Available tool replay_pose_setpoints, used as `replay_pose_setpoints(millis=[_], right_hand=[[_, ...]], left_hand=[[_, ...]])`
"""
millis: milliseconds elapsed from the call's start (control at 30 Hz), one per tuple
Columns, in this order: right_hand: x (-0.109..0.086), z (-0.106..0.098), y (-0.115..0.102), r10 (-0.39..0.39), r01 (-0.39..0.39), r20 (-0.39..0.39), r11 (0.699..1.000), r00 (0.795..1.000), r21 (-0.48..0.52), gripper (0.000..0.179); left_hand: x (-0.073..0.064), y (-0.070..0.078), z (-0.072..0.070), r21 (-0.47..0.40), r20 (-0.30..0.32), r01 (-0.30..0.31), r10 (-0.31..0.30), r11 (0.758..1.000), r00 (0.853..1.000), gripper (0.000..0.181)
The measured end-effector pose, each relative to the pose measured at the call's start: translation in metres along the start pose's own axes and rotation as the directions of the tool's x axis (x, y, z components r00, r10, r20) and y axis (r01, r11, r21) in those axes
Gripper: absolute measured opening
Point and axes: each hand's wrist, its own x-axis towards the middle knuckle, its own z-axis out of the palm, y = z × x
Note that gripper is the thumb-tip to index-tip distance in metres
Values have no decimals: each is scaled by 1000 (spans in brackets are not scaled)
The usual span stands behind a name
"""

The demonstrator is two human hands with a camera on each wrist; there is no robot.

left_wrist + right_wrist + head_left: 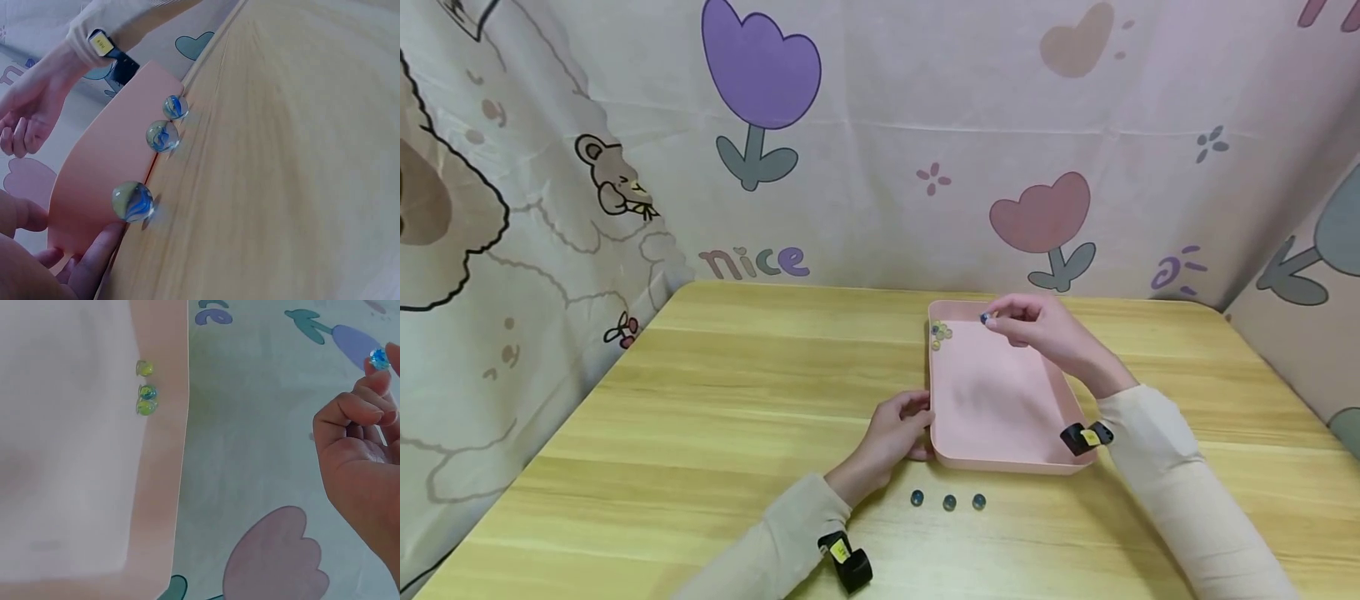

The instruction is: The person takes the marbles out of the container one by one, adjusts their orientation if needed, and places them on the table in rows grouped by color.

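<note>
A blue glass marble (379, 359) is pinched between the thumb and fingertips of my right hand (1037, 327), held over the far part of a shallow pink tray (1000, 392). Thumb and fingers of my left hand (891, 433) grip the tray's left wall near its front corner. Several yellow-green marbles (945, 333) and a blue one (148, 392) lie against the tray's left wall, towards the back. In front of the tray, three clear marbles with blue swirls rest on the table: a left one (917, 497), a middle one (950, 502) and a right one (979, 502).
The wooden table (737, 375) spreads out on both sides of the tray. Behind it hangs a printed cloth (880, 208) with flowers and lettering, which also covers the left and right sides. A small black camera (847, 565) is strapped to each wrist.
</note>
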Motion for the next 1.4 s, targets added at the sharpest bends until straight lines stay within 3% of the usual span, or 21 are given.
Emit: replay_pose_setpoints(millis=[400,633,867,1167,1400], right_hand=[[-38,4,-7,-1,4,37,996,999,-90,19],[-56,2,-8,23,-22,6,994,1000,-108,19],[-75,7,-8,47,-42,25,986,999,-160,20],[-93,13,0,36,-36,-4,987,999,-157,18],[-104,20,0,81,-80,-3,981,997,-179,16]], left_hand=[[-1,1,0,-12,12,-2,2,1000,1000,39],[-2,0,1,-19,6,-4,4,1000,1000,39],[-1,1,0,-13,5,-3,3,1000,1000,39],[-2,1,0,-8,4,2,-2,1000,1000,39],[-2,1,0,-10,2,-2,2,1000,1000,39]])
